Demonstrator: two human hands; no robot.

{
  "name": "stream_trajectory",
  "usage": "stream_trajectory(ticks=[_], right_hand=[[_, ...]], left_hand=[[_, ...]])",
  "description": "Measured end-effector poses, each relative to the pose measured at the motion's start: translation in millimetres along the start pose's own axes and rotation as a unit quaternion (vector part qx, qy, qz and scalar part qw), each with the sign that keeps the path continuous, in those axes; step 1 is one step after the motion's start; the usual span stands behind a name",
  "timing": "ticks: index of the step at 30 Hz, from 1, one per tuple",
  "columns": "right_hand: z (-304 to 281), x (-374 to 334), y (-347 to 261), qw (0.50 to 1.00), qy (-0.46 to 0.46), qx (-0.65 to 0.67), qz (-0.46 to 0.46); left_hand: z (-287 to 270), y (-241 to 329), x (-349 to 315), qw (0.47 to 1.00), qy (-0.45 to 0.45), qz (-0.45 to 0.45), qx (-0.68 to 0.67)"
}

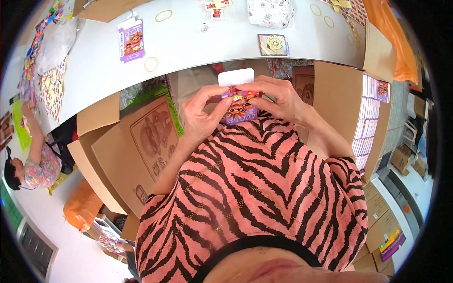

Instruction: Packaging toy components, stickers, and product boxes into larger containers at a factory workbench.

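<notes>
A small purple cardboard box [241, 113] with red cartoon figures on its front is held close to my body, just below the table edge. Its white top flap [236, 77] stands up, away from me. My left hand [204, 109] pinches the box's left side, thumb on the front and fingers at the top edge. On the other side my right hand [278, 96] grips the upper right, its fingers at the opening by the flap. What lies inside the box is hidden by the fingers and the front panel.
On the white table [188, 42] lie a purple printed box [131, 41], rubber bands [164, 16], a yellow cartoon card [273, 45] and a white packet stack [270, 12]. At my right stands a carton [337, 94] of packed boxes; cardboard [141, 146] is at left. A person [37, 165] works far left.
</notes>
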State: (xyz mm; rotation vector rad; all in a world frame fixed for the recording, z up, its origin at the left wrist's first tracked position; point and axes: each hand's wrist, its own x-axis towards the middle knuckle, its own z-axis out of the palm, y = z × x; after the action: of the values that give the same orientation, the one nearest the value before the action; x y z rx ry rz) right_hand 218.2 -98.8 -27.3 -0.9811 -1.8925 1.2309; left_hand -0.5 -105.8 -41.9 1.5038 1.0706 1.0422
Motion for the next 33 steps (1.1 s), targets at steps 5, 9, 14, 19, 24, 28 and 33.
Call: stream_trajectory(ticks=[5,9,14,19,24,28,33], right_hand=[[-11.4,2.3,-6.8,0.998,-0.055,-0.014,0.024],[-15.4,4.7,-6.7,0.996,-0.081,-0.023,0.032],[-8.9,7.7,-1.9,0.997,-0.07,-0.011,0.036],[7.4,0.7,-2.1,0.994,0.037,0.052,0.092],[9.1,-3.1,2.5,0.983,0.077,0.121,0.119],[1.5,-2.2,9.4,0.989,0.036,0.107,0.095],[-3.5,-3.4,14.0,0.999,-0.001,0.028,0.041]], left_hand=[[-0.4,2.4,4.9,0.997,-0.024,0.053,0.049],[-3.2,9.4,11.3,0.993,-0.035,0.061,0.091],[-5.3,7.8,16.2,0.992,-0.037,0.017,0.122],[-3.5,4.2,16.6,0.995,-0.021,0.009,0.097],[-3.0,2.7,18.8,0.996,-0.025,0.006,0.085],[-5.3,1.3,17.3,0.996,-0.041,-0.017,0.077],[-6.3,6.2,22.4,0.993,-0.083,-0.016,0.082]])
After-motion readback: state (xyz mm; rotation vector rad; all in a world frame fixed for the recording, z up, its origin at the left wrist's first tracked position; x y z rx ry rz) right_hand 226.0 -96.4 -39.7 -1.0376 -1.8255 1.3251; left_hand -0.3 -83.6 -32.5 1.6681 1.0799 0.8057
